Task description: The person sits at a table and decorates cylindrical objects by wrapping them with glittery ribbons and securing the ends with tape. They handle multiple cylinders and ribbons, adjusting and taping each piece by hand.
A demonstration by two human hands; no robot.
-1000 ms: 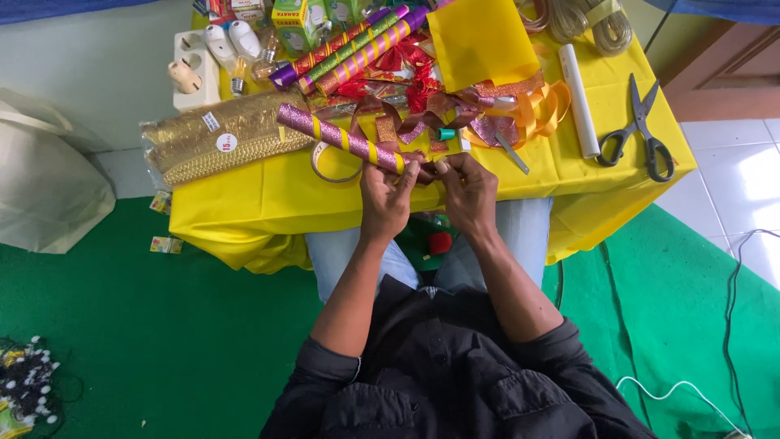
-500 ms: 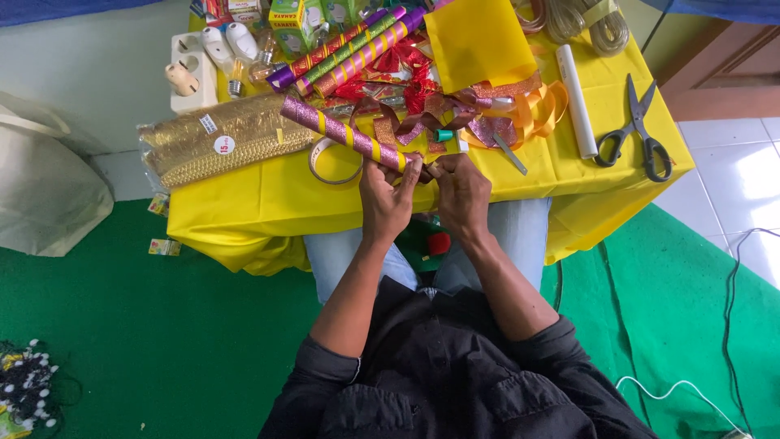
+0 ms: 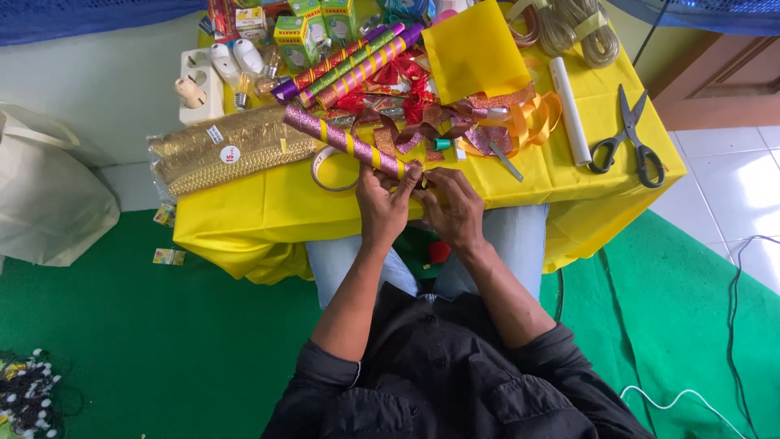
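1. The left hand (image 3: 383, 205) grips the near end of a glittery pink tube with yellow stripes (image 3: 345, 141), fingers curled round it at the front edge of the worktop (image 3: 268, 207).
2. The tube lies flat, running from the hands toward 10 o'clock, its far end just beside a gold mesh bundle (image 3: 231, 150).
3. The right hand (image 3: 452, 205) is right next to the left, fingertips pinched together at the tube's end; what it pinches is too small to tell, perhaps a bit of tape or ribbon.
4. A roll of clear tape (image 3: 329, 171) lies at 10 o'clock from the left hand, touching the tube's underside.
5. At 12 o'clock from the hands sits a heap of red, maroon and orange ribbons (image 3: 455, 122).
6. Beyond it, at 11 o'clock, three more striped glitter tubes (image 3: 349, 65) lie side by side.
7. A sheet of yellow paper (image 3: 475, 50) stands at 12 o'clock, partly over the ribbons.
8. A white stick (image 3: 569, 110) lies at 2 o'clock, with black-handled scissors (image 3: 630, 138) just beyond it near the right edge.
9. A white socket strip (image 3: 203, 77) sits at the far left corner.
10. The worktop wears a yellow cloth over a green floor (image 3: 162, 341).
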